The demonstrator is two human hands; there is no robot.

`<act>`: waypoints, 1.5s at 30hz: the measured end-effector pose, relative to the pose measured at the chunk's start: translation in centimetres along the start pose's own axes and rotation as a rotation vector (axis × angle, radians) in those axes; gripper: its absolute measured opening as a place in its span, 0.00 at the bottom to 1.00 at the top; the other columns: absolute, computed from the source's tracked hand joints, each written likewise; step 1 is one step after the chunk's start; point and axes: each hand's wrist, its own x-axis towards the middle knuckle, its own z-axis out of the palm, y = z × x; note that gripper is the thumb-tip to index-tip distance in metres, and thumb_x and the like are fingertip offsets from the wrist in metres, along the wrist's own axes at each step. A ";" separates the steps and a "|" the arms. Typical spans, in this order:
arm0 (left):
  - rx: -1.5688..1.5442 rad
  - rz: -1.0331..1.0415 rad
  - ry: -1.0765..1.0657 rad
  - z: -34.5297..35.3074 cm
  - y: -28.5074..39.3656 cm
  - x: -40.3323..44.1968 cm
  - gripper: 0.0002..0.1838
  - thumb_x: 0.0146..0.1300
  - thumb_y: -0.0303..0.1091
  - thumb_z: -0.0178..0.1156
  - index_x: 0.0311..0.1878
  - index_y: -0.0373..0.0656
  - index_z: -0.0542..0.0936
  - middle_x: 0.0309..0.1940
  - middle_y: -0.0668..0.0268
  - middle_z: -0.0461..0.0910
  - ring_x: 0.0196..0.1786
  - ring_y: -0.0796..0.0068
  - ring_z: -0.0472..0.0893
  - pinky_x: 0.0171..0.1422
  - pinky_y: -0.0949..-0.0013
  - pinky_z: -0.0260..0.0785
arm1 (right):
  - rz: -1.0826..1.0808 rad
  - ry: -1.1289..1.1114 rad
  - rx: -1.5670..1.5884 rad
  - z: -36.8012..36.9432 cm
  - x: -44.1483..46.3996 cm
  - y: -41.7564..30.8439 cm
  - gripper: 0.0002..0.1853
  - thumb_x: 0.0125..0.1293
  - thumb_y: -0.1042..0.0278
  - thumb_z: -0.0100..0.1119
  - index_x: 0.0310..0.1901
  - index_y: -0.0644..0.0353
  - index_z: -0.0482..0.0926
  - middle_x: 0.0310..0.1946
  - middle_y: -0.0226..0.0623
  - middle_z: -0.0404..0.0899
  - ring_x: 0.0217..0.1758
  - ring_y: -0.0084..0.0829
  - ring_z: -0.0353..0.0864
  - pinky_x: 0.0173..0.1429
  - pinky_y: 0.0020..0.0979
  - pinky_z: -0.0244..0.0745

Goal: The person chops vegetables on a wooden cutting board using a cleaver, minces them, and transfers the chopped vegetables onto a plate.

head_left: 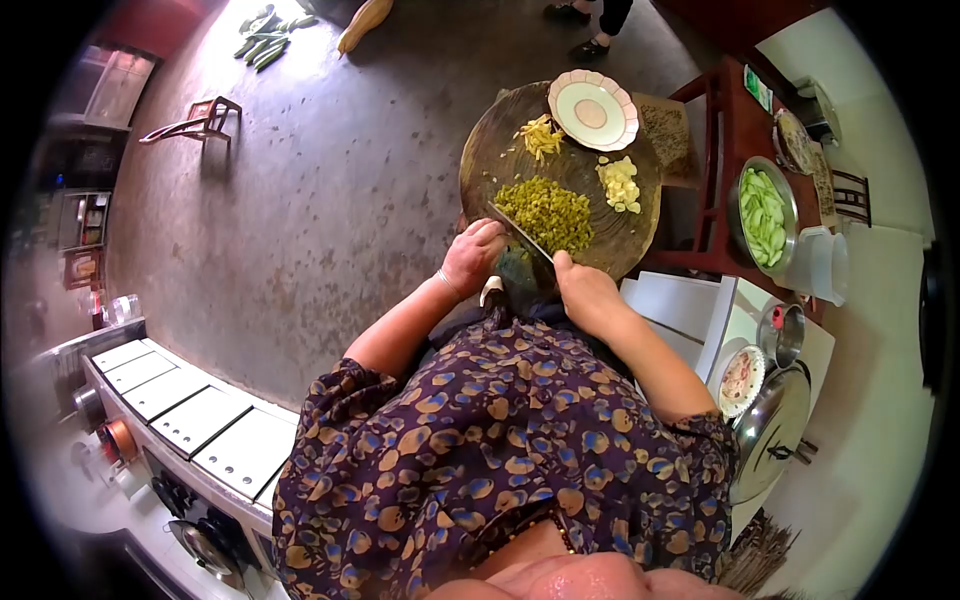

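On a round wooden chopping block point(630, 240) lies a pile of finely chopped green vegetable point(548, 212). My right hand point(588, 292) is wrapped round the handle of a knife point(522, 234), whose blade lies along the near left edge of the pile. My left hand point(474, 256) is at the block's near left edge, its bent fingers close to the blade's far end; whether they press on it is unclear. Yellow strips point(541, 138), pale slices point(620, 185) and a pink-rimmed plate point(593, 111) are farther back on the block.
Right of the block, a red table point(735, 110) bears a metal bowl of sliced green vegetable point(765, 215) and a clear plastic container point(822, 265). A small stool point(205, 118) stands on the floor at left. Another person's legs point(610, 20) show at the top.
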 end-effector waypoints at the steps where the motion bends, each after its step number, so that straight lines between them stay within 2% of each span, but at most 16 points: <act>1: -0.005 -0.003 -0.019 0.0 0.0 -0.2 0.12 0.50 0.25 0.61 0.40 0.41 0.83 0.42 0.63 0.79 0.49 0.61 0.79 0.53 0.64 0.74 | 0.007 0.016 0.007 0.5 1.2 -0.5 0.12 0.59 0.79 0.49 0.44 0.65 0.62 0.30 0.54 0.81 0.37 0.54 0.83 0.40 0.49 0.77; 6: 0.050 0.101 -0.027 -0.7 -0.3 0.0 0.15 0.48 0.25 0.62 0.42 0.41 0.82 0.45 0.63 0.79 0.50 0.61 0.79 0.53 0.64 0.74 | 0.028 0.061 0.057 1.4 2.8 0.3 0.13 0.59 0.78 0.49 0.45 0.66 0.62 0.32 0.55 0.81 0.38 0.54 0.83 0.41 0.49 0.77; 10: 0.004 0.133 -0.009 -1.0 -0.5 -0.1 0.18 0.47 0.24 0.61 0.45 0.42 0.81 0.45 0.63 0.78 0.50 0.60 0.79 0.55 0.62 0.74 | 0.036 0.084 0.053 1.2 1.5 1.5 0.12 0.59 0.79 0.49 0.45 0.66 0.62 0.29 0.55 0.80 0.37 0.55 0.82 0.41 0.50 0.76; 16: -0.021 0.124 -0.028 -0.7 -0.7 0.2 0.14 0.49 0.24 0.60 0.42 0.43 0.80 0.44 0.62 0.77 0.50 0.58 0.78 0.54 0.62 0.74 | 0.001 -0.031 0.015 -0.3 -1.0 0.9 0.12 0.59 0.79 0.49 0.45 0.66 0.62 0.30 0.54 0.81 0.37 0.54 0.82 0.40 0.50 0.77; 23: -0.018 0.091 -0.062 -0.6 -0.7 -0.2 0.16 0.48 0.24 0.61 0.43 0.43 0.81 0.44 0.62 0.78 0.51 0.58 0.78 0.54 0.62 0.74 | 0.030 0.051 0.058 1.1 2.8 -0.7 0.12 0.59 0.78 0.49 0.44 0.67 0.62 0.30 0.54 0.81 0.37 0.54 0.83 0.40 0.50 0.76; 25: 0.004 0.155 -0.026 -0.9 -0.3 -0.3 0.16 0.48 0.25 0.62 0.43 0.42 0.81 0.44 0.62 0.78 0.50 0.59 0.78 0.54 0.62 0.75 | 0.039 0.091 0.111 1.9 2.5 0.6 0.12 0.60 0.78 0.49 0.44 0.67 0.62 0.29 0.54 0.81 0.37 0.54 0.82 0.40 0.50 0.76; 26: 0.015 0.185 -0.002 -1.1 -0.2 -0.1 0.16 0.47 0.25 0.62 0.43 0.42 0.81 0.45 0.62 0.78 0.50 0.59 0.79 0.53 0.62 0.75 | 0.029 0.168 0.147 2.3 2.4 0.9 0.11 0.67 0.70 0.51 0.42 0.65 0.61 0.25 0.55 0.79 0.32 0.57 0.80 0.35 0.53 0.73; 29: 0.017 0.188 -0.027 -1.7 -0.3 0.1 0.15 0.47 0.25 0.63 0.43 0.42 0.81 0.45 0.62 0.78 0.49 0.59 0.79 0.52 0.62 0.75 | 0.034 0.183 0.115 3.0 1.6 2.0 0.11 0.67 0.70 0.51 0.42 0.65 0.61 0.23 0.54 0.78 0.30 0.57 0.79 0.34 0.53 0.72; 32: -0.037 0.120 -0.014 -1.3 -0.6 0.0 0.15 0.48 0.24 0.62 0.42 0.43 0.82 0.44 0.62 0.78 0.48 0.59 0.79 0.52 0.62 0.76 | 0.004 0.168 0.102 2.3 0.1 1.9 0.11 0.67 0.70 0.51 0.42 0.65 0.61 0.23 0.53 0.77 0.30 0.57 0.79 0.35 0.53 0.72; 41: -0.015 0.138 -0.021 -1.2 -0.6 0.0 0.13 0.49 0.24 0.61 0.41 0.43 0.82 0.43 0.61 0.79 0.48 0.58 0.80 0.51 0.61 0.76 | -0.085 0.073 0.111 0.9 -0.8 1.4 0.10 0.62 0.77 0.47 0.44 0.67 0.62 0.25 0.55 0.78 0.32 0.57 0.80 0.36 0.52 0.74; 45: 0.008 0.135 -0.045 -0.8 -1.0 -0.1 0.14 0.49 0.25 0.62 0.42 0.43 0.81 0.45 0.62 0.78 0.50 0.58 0.79 0.53 0.61 0.76 | 0.006 0.051 0.078 0.4 1.5 -0.3 0.13 0.59 0.79 0.49 0.45 0.67 0.63 0.30 0.55 0.81 0.39 0.55 0.82 0.41 0.50 0.76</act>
